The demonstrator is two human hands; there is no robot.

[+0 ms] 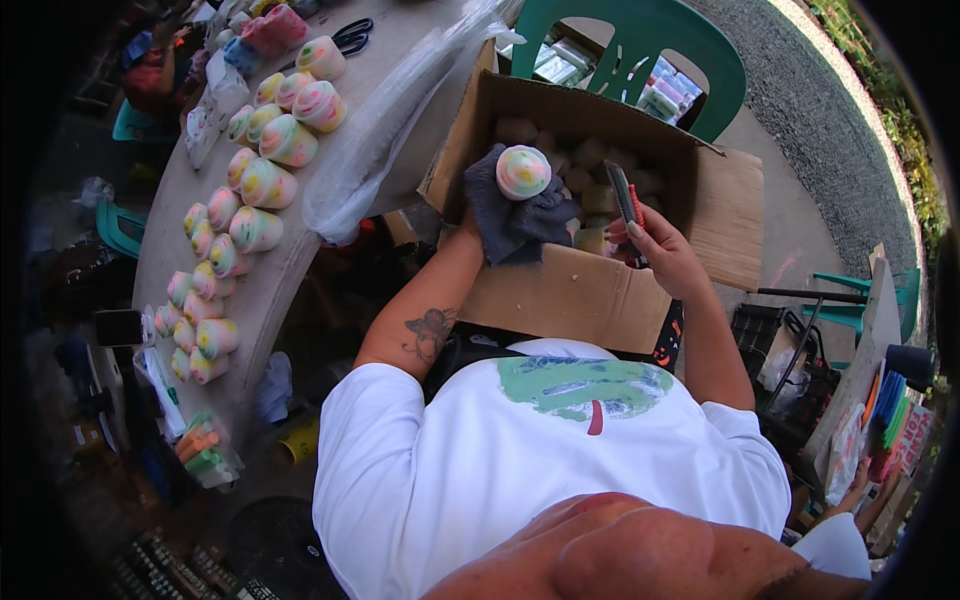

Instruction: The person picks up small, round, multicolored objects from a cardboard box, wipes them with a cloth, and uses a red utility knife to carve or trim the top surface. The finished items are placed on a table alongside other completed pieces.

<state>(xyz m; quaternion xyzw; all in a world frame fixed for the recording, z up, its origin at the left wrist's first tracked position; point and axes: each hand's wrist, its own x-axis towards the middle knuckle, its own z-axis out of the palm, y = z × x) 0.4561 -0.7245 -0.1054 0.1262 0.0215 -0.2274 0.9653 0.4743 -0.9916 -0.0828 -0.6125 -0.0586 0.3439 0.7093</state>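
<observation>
My left hand point(470, 222) is wrapped in a dark grey cloth point(512, 232) and holds a rounded piece point(523, 172) with white, pink, green and yellow swirls. Most of its fingers are hidden by the cloth. A slim dark grey and red tool point(624, 194), resembling a utility knife, is closed in my right hand point(656, 246), its long end pointing up and away. Both hands are over an open cardboard box point(570, 296). Inside the box sit several pale rounded pieces point(598, 198), dim in shadow.
Several similar swirled pieces point(266, 183) line the curved table point(290, 262) at left, with dark-handled scissors point(353, 37) at its far end. Clear plastic sheeting point(362, 150) drapes its edge. A green chair point(725, 75) stands behind the box. Another person point(160, 75) is at far left.
</observation>
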